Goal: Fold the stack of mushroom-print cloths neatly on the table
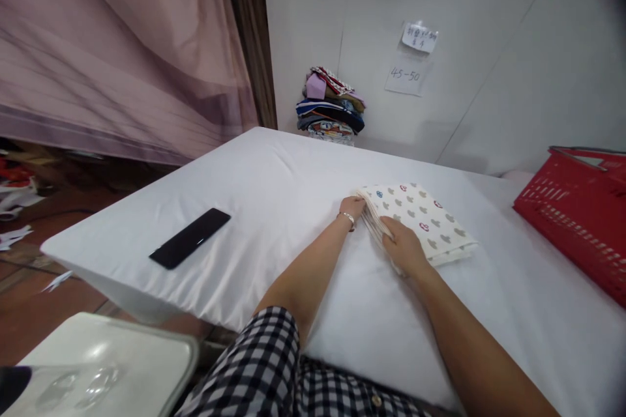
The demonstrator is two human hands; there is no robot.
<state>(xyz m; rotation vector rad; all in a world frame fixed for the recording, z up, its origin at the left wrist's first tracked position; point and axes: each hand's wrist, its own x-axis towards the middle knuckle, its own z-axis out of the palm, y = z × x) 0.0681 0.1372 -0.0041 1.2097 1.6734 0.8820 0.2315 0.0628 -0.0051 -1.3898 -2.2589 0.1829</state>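
A folded white cloth (415, 215) with grey, red and blue prints lies on the white-covered table (293, 176), right of the middle. My left hand (353, 207), with a bracelet at the wrist, is closed on the cloth's far left corner. Along the near left edge, my right hand (403, 244) grips the layered folds between thumb and fingers. The fingertips of both hands are partly hidden by the cloth.
A black phone-like slab (190, 238) lies at the table's left. On the right stands a red basket (577, 215). Folded clothes (332, 107) are piled by the wall beyond the far edge. A white stool (112, 358) is at lower left, a pink curtain (122, 45) behind.
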